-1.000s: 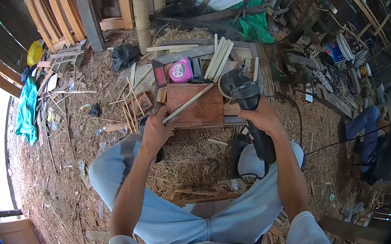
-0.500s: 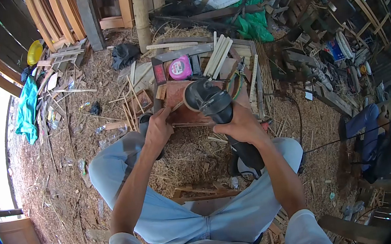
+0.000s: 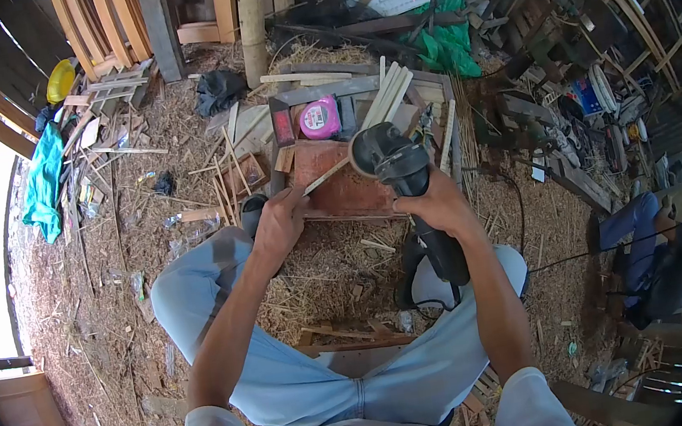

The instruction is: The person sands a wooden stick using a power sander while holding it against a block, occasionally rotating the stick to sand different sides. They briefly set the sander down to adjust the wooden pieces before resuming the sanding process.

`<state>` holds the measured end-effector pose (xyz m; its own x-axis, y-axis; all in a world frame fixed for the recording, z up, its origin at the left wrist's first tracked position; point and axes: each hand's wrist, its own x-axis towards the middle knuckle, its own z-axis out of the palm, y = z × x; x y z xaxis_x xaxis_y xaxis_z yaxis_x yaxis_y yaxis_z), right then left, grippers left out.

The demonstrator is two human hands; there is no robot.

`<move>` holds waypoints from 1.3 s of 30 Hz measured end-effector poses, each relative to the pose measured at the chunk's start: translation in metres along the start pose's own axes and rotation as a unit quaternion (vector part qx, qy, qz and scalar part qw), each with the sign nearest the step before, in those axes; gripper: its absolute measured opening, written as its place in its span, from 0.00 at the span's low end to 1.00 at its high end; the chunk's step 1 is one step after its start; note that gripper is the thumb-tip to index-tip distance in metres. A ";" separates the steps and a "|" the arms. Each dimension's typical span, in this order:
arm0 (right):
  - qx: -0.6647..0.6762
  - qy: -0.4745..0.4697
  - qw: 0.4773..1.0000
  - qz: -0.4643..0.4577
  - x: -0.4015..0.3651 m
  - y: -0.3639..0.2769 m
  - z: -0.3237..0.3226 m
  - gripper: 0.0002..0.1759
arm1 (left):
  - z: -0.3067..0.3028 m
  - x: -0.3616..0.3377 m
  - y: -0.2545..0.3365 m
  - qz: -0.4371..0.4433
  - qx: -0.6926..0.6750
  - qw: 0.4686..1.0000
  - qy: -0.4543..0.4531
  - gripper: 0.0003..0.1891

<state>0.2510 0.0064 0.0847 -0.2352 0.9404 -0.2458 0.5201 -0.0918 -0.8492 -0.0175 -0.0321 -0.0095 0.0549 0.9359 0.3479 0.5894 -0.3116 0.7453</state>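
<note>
My left hand (image 3: 278,226) is closed around one end of a thin wooden strip (image 3: 326,177), which slants up and to the right over a reddish wooden board (image 3: 319,159). In my right hand (image 3: 442,207) is a black angle grinder (image 3: 403,162), gripped by its body, with a round disc at its head. The strip's far end meets the disc's edge in this view. Behind the board sits a pink tape measure (image 3: 319,119), and a bundle of pale wooden strips (image 3: 387,96) lies to its right.
Wood shavings and offcuts cover the ground (image 3: 150,321). A cord (image 3: 584,254) runs off to the right, where another person (image 3: 662,259) sits. Curved wooden pieces (image 3: 101,29) lean at the back left; a bamboo post (image 3: 252,28) stands nearby.
The grinder in my right hand has moved right, away from my left hand, and more of the strip now shows. My left hand keeps its hold nearly in place. The view has shifted slightly.
</note>
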 end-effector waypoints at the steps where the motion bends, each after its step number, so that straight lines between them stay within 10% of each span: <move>1: 0.000 0.016 1.000 0.006 0.007 0.011 -0.002 0.29 | 0.001 0.000 -0.001 0.000 0.000 1.000 0.000 0.07; 13: 0.028 0.068 0.997 0.019 0.018 0.023 -0.026 0.20 | -0.017 -0.011 -0.016 -0.045 0.028 0.999 -0.004 0.14; 30: 0.120 0.159 0.979 0.037 -0.019 0.037 -0.050 0.27 | 0.028 0.048 0.007 0.166 0.198 0.964 -0.056 0.14; 33: 0.139 0.163 0.977 0.021 -0.017 0.042 -0.049 0.27 | 0.015 0.064 0.016 0.145 0.140 0.976 -0.082 0.11; 35: 0.144 0.168 0.975 0.019 -0.023 0.034 -0.051 0.26 | -0.001 0.078 0.055 -0.181 -0.164 0.962 -0.118 0.09; 39: 0.146 0.160 0.976 0.009 -0.022 0.035 -0.051 0.26 | -0.016 0.098 0.054 -0.208 -0.382 0.891 -0.126 0.09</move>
<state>0.3161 -0.0005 0.0843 0.0636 0.9877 -0.1428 0.2551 -0.1544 -0.9545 0.0068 0.0397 0.0742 0.1953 0.9738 -0.1164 -0.1155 0.1407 0.9833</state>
